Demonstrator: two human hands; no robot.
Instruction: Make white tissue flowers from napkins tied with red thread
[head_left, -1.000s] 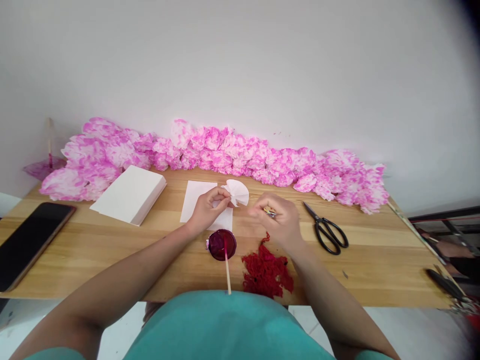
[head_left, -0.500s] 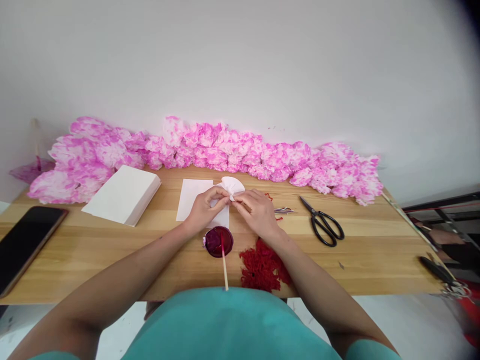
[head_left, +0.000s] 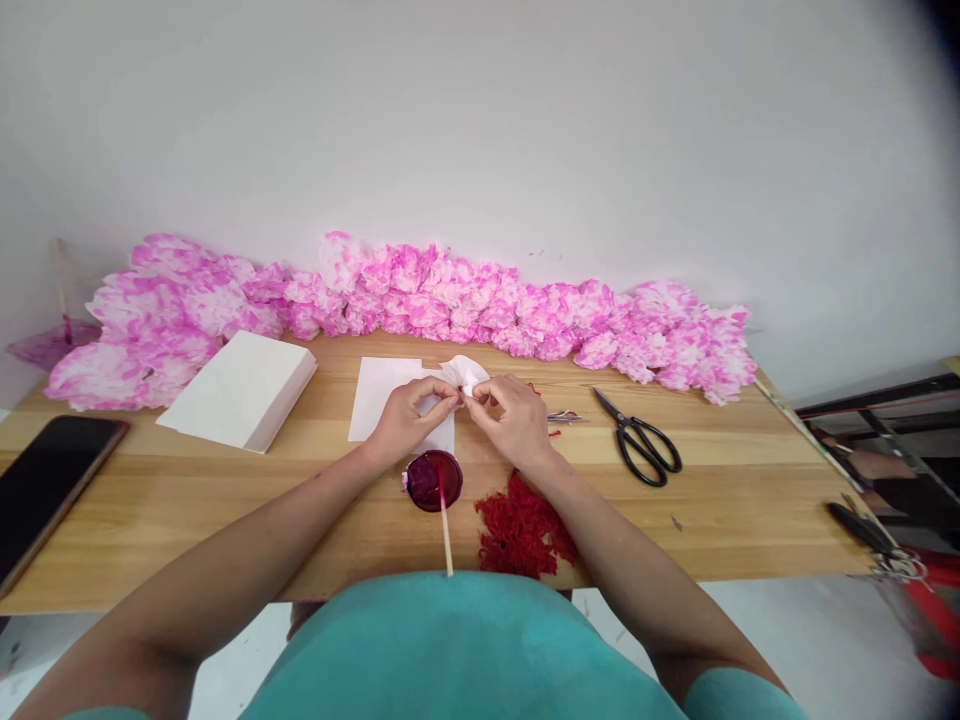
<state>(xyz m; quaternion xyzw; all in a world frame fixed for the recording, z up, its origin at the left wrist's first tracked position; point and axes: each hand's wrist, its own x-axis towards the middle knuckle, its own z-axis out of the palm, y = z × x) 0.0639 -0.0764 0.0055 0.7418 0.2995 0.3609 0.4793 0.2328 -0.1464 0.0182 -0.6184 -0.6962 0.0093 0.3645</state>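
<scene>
Both my hands meet over the middle of the table, pinching a gathered piece of white paper (head_left: 466, 372) that fans out beyond the fingertips. My left hand (head_left: 411, 412) grips it from the left with thumb and forefinger. From the right, my right hand (head_left: 514, 415) pinches the same spot; a tiny bit of red shows at the pinch. Beneath the hands lie white paper sheets (head_left: 379, 395), flat on the wood. Close to my body sits a small round dish of dark magenta liquid (head_left: 426, 480), with a stick (head_left: 446, 535) resting in it. Red yarn (head_left: 521, 535) is heaped under my right forearm.
Pink-and-white paper flowers (head_left: 450, 295) line the wall along the back. A thick white paper stack (head_left: 236, 385) and a phone (head_left: 56, 500) lie at left. At right are black-handled scissors (head_left: 637, 440), thin wires (head_left: 566, 416) and a second black-handled tool (head_left: 862, 525) at the edge.
The white paper's fan has turned and crumpled slightly at the pinch, and red now shows there. Both hands stay nearly in place. The whole view has shifted slightly.
</scene>
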